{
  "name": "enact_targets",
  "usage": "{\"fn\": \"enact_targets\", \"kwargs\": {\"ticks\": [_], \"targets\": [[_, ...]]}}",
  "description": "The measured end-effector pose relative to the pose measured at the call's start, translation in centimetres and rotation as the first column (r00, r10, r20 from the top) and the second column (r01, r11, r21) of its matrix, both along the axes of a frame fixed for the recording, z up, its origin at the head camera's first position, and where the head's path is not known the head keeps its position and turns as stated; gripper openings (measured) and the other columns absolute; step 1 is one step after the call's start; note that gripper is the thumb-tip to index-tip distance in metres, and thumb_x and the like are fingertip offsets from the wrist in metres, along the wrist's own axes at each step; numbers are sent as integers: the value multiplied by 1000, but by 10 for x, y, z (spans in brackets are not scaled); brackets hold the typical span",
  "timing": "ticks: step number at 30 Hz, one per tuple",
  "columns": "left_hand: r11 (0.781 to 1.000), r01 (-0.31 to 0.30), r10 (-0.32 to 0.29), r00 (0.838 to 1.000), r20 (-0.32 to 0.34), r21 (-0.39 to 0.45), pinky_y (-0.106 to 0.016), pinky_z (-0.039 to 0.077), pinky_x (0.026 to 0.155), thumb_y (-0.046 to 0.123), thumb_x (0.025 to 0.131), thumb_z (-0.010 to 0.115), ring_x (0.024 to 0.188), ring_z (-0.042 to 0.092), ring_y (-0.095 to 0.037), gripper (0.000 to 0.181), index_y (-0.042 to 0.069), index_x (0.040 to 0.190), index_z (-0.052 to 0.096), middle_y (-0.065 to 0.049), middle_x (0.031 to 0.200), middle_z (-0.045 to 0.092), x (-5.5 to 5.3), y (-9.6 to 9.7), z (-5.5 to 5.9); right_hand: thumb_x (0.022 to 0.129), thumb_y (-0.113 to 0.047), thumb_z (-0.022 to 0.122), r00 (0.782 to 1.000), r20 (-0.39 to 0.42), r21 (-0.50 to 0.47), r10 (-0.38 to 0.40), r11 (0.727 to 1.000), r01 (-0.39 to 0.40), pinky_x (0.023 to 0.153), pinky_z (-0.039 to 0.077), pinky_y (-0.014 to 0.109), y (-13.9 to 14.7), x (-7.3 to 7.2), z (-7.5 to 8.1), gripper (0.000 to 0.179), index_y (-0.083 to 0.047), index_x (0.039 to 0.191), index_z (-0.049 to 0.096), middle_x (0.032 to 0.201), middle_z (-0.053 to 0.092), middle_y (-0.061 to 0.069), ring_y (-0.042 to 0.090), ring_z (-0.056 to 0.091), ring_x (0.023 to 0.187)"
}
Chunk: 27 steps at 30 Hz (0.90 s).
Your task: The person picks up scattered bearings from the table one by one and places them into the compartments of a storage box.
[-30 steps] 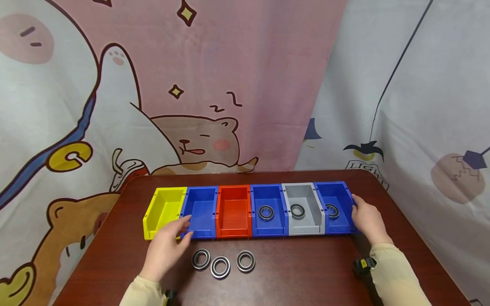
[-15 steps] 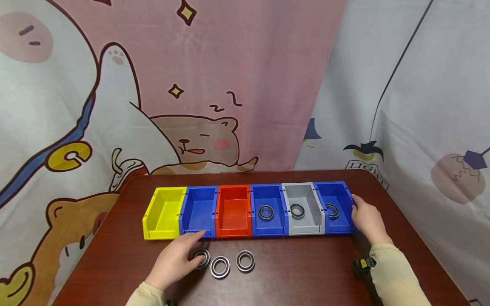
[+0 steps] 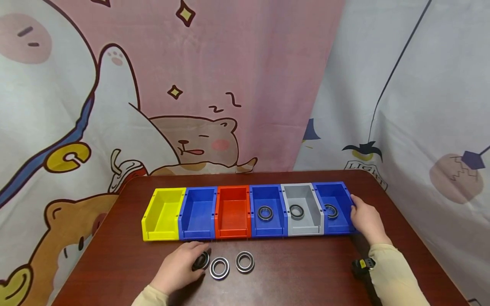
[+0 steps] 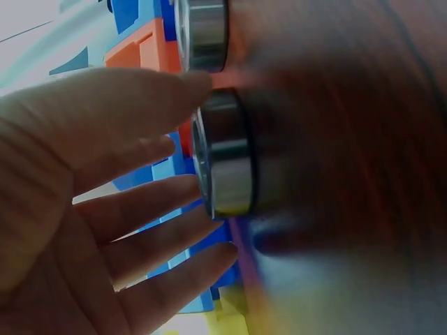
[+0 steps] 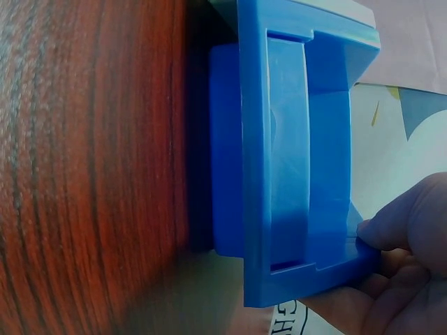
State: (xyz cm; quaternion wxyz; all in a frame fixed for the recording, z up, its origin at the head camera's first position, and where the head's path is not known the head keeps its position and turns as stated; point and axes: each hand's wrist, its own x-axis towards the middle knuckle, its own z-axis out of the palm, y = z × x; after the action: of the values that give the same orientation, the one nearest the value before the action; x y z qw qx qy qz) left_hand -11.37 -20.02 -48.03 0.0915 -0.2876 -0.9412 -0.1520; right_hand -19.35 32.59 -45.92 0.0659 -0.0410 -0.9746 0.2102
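My left hand [image 3: 178,268] is lowered over the leftmost loose bearing [image 3: 200,260] on the table, thumb and index finger on either side of it and partly covering it. In the left wrist view that bearing [image 4: 227,153] stands close to the thumb tip, while the other fingers are spread and fairly straight; firm contact cannot be made out. Two more bearings, a middle one [image 3: 219,268] and a right one [image 3: 245,262], lie beside it. My right hand [image 3: 368,219] grips the outer side wall of the rightmost blue bin [image 5: 290,153], thumb over the rim and fingers outside.
Left of that bin, joined in a row, are a grey bin [image 3: 305,230], a blue bin [image 3: 269,231], a red bin [image 3: 233,233], another blue bin [image 3: 197,234] and a yellow bin [image 3: 160,236]. The three right-hand bins each hold one bearing. A printed curtain [image 3: 283,85] hangs behind the table.
My left hand has moved from the front of the left blue bin down towards the front right, onto the leftmost loose bearing. The right hand stays on its bin.
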Motion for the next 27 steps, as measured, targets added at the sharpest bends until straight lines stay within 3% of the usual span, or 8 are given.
{"fn": "enact_targets", "kwargs": {"ticks": [9,18,27], "targets": [[1000,8,-8,1000,7,-13,-42,53,84,11,62,86,96,61,-23,49,9,110,72,-5,105,67,0,2,-4,96,-1,48,999,-32,9,9,1000,-8,84,46,65,0,1,-1,44,18,135,42,123,51,43,58,56,105],[999,15,-15,1000,13,-38,-39,53,82,15,62,88,91,60,-21,45,11,105,73,-2,99,65,-4,3,-2,97,-2,47,1000,-17,12,-2,1000,3,86,46,66,0,0,0,45,17,137,41,124,50,43,58,54,107],[999,47,-47,999,-22,2,-37,53,78,14,59,87,86,60,-19,44,12,100,73,1,93,65,-8,1,-5,97,-1,47,999,-36,19,-4,1000,5,85,46,65,0,0,-2,44,17,136,42,122,51,43,58,56,104]]}}
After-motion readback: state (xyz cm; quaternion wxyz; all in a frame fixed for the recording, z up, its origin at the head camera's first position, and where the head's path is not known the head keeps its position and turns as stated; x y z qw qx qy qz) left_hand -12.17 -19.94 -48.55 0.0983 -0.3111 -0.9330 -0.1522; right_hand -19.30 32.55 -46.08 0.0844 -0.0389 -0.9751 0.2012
